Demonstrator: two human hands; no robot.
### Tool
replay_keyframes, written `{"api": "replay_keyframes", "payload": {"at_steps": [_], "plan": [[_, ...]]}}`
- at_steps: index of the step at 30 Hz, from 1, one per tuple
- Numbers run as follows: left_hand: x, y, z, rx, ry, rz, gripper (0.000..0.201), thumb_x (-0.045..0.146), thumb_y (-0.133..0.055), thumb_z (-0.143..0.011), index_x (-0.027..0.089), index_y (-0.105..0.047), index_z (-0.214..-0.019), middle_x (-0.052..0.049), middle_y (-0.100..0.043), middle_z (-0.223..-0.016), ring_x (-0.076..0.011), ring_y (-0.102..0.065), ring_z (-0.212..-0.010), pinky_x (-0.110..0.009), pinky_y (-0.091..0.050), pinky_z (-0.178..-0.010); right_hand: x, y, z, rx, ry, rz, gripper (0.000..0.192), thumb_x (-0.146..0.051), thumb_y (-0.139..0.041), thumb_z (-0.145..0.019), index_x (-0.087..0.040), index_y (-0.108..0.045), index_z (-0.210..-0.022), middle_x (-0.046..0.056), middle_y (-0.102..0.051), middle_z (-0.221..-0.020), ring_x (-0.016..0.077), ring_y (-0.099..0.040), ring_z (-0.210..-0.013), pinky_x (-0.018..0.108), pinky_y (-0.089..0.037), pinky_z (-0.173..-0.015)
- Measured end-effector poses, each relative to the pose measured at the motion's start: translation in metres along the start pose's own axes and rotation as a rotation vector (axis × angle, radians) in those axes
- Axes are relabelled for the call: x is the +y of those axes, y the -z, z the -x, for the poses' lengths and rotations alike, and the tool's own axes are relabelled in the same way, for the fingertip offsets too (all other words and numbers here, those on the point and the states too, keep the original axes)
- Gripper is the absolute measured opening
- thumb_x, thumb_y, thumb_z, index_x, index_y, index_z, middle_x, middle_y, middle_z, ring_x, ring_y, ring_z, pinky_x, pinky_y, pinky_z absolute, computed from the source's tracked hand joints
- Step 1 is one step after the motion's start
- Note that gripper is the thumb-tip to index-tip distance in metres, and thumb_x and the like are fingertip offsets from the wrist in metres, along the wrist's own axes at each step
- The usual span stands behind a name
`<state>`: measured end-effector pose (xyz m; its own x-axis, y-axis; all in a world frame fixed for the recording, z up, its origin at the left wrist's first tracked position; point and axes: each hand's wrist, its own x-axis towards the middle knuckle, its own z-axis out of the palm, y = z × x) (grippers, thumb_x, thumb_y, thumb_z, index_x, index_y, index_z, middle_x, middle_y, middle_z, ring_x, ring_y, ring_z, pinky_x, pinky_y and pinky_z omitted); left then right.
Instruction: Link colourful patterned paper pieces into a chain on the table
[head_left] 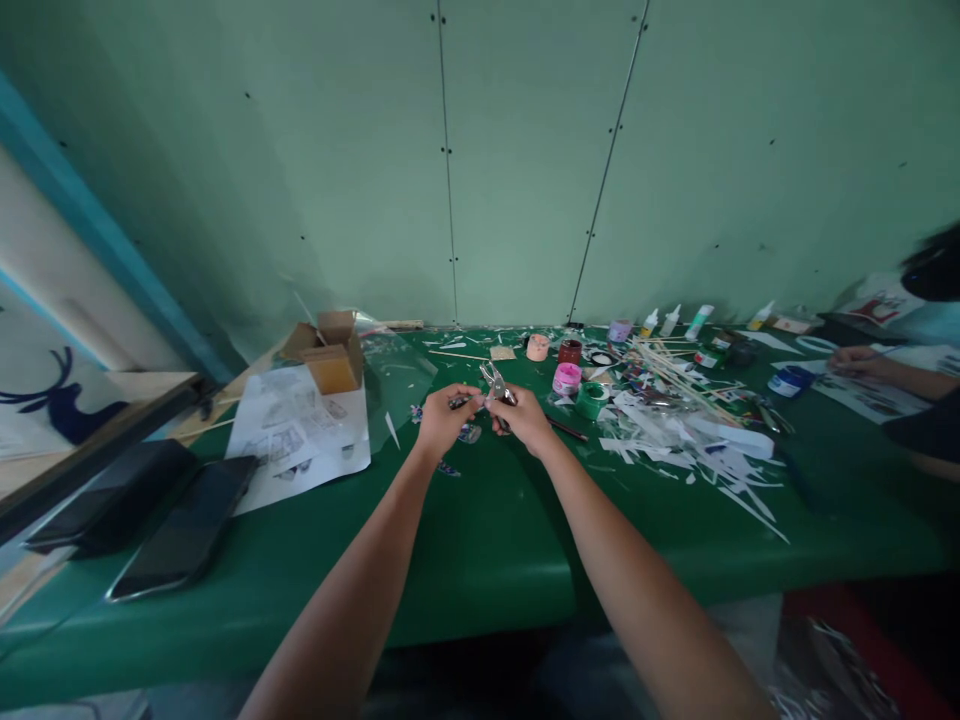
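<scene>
My right hand is closed around silver pliers, whose jaws point up and away from me. Close beside it, my left hand pinches a small dark piece that is too small to name. The fingertips of both hands nearly meet near the pliers. Small colourful patterned pieces lie on the green table covering under and around my left hand. A dark pencil-like stick lies just right of my right hand.
Paint jars, including a pink jar and a green jar, stand beyond my right hand. Paper scraps and wooden sticks spread rightward. At left are a cardboard box, white sheets and a phone. Another person's hand works far right.
</scene>
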<state>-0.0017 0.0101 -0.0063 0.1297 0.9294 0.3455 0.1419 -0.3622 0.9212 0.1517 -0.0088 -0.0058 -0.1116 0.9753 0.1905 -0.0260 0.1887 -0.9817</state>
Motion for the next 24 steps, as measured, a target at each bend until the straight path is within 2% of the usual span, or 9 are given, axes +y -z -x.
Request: {"api": "replay_keyframes", "payload": {"at_steps": [5,14,19,21,24], "plan": [[0.002,0.003,0.002,-0.094,-0.086,-0.071,0.012,0.03,-0.066,-0.072,0.019,-0.064,-0.075,-0.003,-0.067,-0.072,-0.0139,-0.06,-0.067,-0.023,-0.044,-0.062,0.003,0.005,0.0,-0.068,-0.006,-0.003,0.021,-0.036,-0.065,-0.069,-0.021,-0.053,-0.077,-0.006,-0.051,-0.052,0.0119,-0.051,-0.044,0.023,-0.04,-0.044],[-0.003,0.008,0.006,-0.282,-0.176,-0.236,0.005,0.025,-0.055,-0.08,0.022,-0.059,-0.082,0.0,-0.064,-0.07,-0.013,-0.057,-0.06,-0.022,-0.038,-0.057,0.005,0.012,0.0,-0.2,-0.062,0.114,0.01,-0.026,-0.059,-0.067,-0.019,-0.052,-0.067,-0.004,-0.053,-0.047,0.0123,-0.051,-0.042,0.023,-0.039,-0.046],[-0.005,0.009,0.006,-0.247,-0.165,-0.231,0.006,0.027,-0.052,-0.082,0.021,-0.052,-0.084,0.001,-0.064,-0.071,-0.0122,-0.056,-0.061,-0.022,-0.037,-0.056,0.003,0.015,-0.001,-0.116,-0.03,0.058,0.019,-0.03,-0.064,-0.067,-0.02,-0.048,-0.065,-0.006,-0.049,-0.046,0.0117,-0.049,-0.044,0.023,-0.039,-0.049],[-0.006,0.007,0.005,-0.204,-0.131,-0.126,0.01,0.03,-0.051,-0.084,0.021,-0.047,-0.086,0.001,-0.063,-0.074,-0.0104,-0.054,-0.058,-0.021,-0.037,-0.056,0.002,0.017,-0.002,-0.057,0.007,0.01,0.023,-0.036,-0.065,-0.069,-0.02,-0.048,-0.07,-0.006,-0.049,-0.049,0.0119,-0.048,-0.045,0.024,-0.039,-0.05],[-0.008,0.001,0.002,-0.111,-0.05,0.06,0.016,0.035,-0.049,-0.085,0.021,-0.043,-0.089,0.005,-0.054,-0.063,-0.0068,-0.044,-0.047,-0.019,-0.033,-0.049,-0.001,0.019,-0.004,0.032,0.071,0.023,0.024,-0.042,-0.06,-0.073,-0.02,-0.051,-0.073,-0.005,-0.051,-0.054,0.012,-0.047,-0.048,0.024,-0.038,-0.051]]}}
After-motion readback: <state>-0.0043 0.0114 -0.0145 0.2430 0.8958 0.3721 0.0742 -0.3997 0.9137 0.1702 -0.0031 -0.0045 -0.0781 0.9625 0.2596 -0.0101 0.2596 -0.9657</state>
